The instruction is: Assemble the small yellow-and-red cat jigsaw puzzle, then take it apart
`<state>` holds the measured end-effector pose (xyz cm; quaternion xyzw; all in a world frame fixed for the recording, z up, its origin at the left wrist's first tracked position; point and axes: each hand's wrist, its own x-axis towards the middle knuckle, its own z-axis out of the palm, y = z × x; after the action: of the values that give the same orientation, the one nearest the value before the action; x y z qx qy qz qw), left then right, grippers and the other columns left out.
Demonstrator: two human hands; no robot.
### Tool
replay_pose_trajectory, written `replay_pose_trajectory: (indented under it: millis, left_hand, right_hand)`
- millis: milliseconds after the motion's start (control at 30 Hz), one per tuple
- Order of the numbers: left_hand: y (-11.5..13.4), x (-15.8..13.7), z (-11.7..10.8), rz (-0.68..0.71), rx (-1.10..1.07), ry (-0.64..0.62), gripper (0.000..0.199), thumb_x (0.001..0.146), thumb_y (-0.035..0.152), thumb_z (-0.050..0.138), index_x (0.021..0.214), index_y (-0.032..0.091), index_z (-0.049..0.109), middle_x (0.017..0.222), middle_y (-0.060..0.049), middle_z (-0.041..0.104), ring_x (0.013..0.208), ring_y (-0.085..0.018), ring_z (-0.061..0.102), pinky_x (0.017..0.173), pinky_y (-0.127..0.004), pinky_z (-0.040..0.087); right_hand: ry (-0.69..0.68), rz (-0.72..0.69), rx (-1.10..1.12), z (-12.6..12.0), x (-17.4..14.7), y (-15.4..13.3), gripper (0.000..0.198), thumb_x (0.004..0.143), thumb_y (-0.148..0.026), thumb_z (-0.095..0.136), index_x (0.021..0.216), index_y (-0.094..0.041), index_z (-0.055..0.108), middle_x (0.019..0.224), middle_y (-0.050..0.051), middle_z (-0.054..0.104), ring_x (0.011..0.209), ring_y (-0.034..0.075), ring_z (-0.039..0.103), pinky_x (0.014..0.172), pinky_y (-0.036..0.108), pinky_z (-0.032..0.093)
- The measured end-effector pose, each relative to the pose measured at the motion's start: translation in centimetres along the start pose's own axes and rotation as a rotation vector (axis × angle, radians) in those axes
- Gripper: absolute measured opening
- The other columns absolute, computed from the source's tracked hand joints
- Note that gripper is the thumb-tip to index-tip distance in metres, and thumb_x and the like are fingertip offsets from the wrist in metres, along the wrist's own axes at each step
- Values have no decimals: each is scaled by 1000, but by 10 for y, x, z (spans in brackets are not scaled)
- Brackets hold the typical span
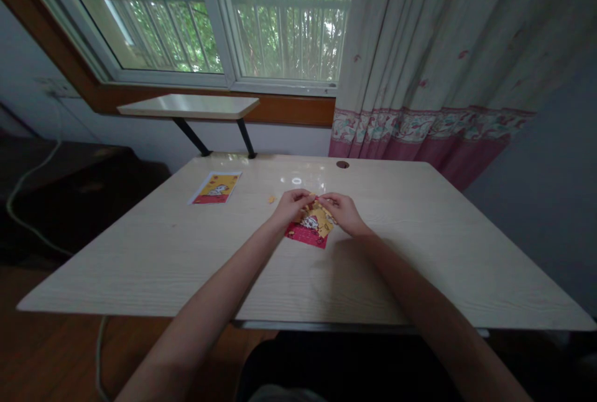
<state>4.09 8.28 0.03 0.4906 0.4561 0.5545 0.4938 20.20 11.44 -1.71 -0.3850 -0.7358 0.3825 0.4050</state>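
A jigsaw puzzle point(308, 233), yellow above and red below with a white spotted figure, lies slightly turned on the table in front of me. Its upper edge is partly covered by my fingers. My left hand point(293, 204) is closed in a pinch at the top left of the puzzle. From the other side my right hand point(344, 211) pinches at the top right. The fingertips almost meet around a small reddish puzzle piece, whose outline is mostly hidden. A loose yellow puzzle piece point(271, 200) lies just left of my left hand.
On the table's left lies a printed picture point(217, 190) with similar yellow and red colours. A small raised shelf point(191, 106) on black legs stands at the back left of the pale table point(186, 277). A round cable hole point(342, 165) is near the back edge, below a curtain point(420, 78).
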Motion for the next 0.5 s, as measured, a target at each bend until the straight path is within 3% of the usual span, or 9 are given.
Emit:
replay_pose_trajectory:
  millis: [100, 267, 500]
  left_hand:
    - [2, -1, 1, -69, -91, 5, 24, 56, 34, 74, 63, 13, 64, 58, -1, 61, 52, -10, 53, 52, -21, 39]
    - [7, -1, 2, -61, -146, 11, 21, 54, 29, 75, 62, 12, 64, 54, -1, 60, 51, -9, 53, 52, -21, 39]
    - [11, -4, 4, -126, -189, 7, 27, 56, 36, 74, 62, 12, 64, 53, -1, 59, 48, -8, 50, 50, -21, 39]
  right_hand:
    - [-6, -6, 41, 1, -1, -3, 38, 77, -48, 54, 87, -14, 67, 71, 4, 64, 61, 13, 55, 57, 23, 44]
    - [11, 47, 66, 3, -2, -5, 38, 75, -49, 56, 84, -13, 66, 67, 3, 63, 58, 13, 54, 54, 23, 43]
    - [36, 63, 6, 2, -1, -3, 37, 75, -49, 56, 83, -14, 66, 64, 2, 62, 56, 12, 53, 52, 21, 41]
